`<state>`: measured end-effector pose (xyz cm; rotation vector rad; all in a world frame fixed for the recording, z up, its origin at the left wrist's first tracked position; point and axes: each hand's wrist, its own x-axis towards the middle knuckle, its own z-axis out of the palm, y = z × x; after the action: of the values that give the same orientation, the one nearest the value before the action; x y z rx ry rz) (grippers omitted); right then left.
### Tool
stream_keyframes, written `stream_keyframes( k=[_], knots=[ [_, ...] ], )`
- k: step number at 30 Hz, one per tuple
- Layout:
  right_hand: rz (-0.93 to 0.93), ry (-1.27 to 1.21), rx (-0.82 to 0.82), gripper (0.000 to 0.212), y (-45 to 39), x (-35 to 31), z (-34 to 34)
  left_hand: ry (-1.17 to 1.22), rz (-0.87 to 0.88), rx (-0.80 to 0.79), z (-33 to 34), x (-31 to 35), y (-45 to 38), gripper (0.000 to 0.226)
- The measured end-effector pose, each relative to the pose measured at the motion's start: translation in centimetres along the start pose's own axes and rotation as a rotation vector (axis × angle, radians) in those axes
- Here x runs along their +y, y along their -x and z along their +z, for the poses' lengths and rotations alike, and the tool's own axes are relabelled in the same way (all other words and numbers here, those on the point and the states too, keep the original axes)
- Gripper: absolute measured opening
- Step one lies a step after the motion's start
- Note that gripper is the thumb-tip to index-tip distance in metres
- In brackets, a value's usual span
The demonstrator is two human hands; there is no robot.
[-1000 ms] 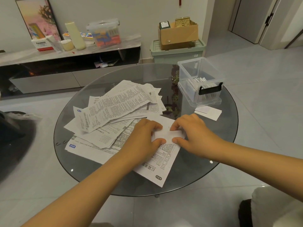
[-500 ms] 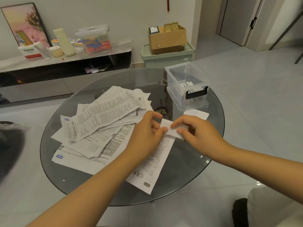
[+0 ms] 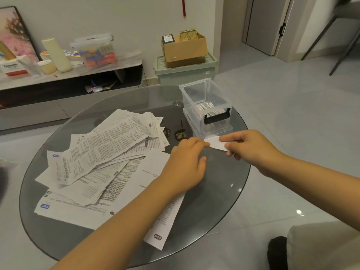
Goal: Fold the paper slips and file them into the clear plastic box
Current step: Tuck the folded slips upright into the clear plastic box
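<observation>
On a round glass table (image 3: pixel 224 191) lies one loose heap of printed paper slips (image 3: pixel 101 156), too overlapped to count. Above its right side, the left hand (image 3: pixel 187 162) and right hand (image 3: pixel 251 149) each pinch an end of one folded slip (image 3: pixel 216 144). Behind them stands one clear plastic box (image 3: pixel 206 108), open, holding several folded slips on edge, number unclear.

At frame centre-right, the left hand (image 3: pixel 187 162) and right hand (image 3: pixel 251 149) each pinch an end of a folded slip (image 3: pixel 216 144), just below the clear plastic box (image 3: pixel 206 108). Loose slips (image 3: pixel 109 152) cover the glass surface (image 3: pixel 214 201) at left.
</observation>
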<state>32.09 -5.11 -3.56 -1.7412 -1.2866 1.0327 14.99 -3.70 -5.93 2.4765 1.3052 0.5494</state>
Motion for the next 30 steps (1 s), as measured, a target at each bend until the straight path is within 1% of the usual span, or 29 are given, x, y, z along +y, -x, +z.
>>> stream_keyframes(
  k=[3, 6, 14, 20, 23, 26, 30],
  knots=[
    [0.030, 0.011, -0.022, 0.028, -0.4, 0.0, -0.1, -0.081, 0.024, -0.032, 0.4, 0.1, -0.4, 0.043],
    [0.040, 0.023, -0.031, 0.028, -0.8, -0.1, -0.1, -0.114, 0.011, -0.044, 0.6, -0.1, -0.8, 0.045],
    [0.035, 0.051, -0.013, 0.027, -1.5, -0.1, 0.1, -0.041, 0.011, -0.023, 0.7, -0.5, -0.9, 0.044],
    [-0.057, 0.245, -0.023, 0.030, -1.8, 0.1, 0.1, -0.074, 0.013, -0.033, 0.9, -0.7, -1.0, 0.045],
    [-0.098, 0.318, 0.003, 0.033, -1.7, 0.1, 0.0, -0.085, 0.005, -0.047, 0.9, -0.7, -1.0, 0.048],
    [-0.141, 0.397, -0.033, 0.038, -1.4, 0.1, 0.0, -0.096, -0.008, -0.071, 0.9, -0.6, -1.1, 0.050],
    [-0.141, 0.458, -0.073, 0.039, -1.5, -0.3, 0.3, -0.113, -0.018, -0.102, 0.9, -0.4, -1.3, 0.064]
  ],
)
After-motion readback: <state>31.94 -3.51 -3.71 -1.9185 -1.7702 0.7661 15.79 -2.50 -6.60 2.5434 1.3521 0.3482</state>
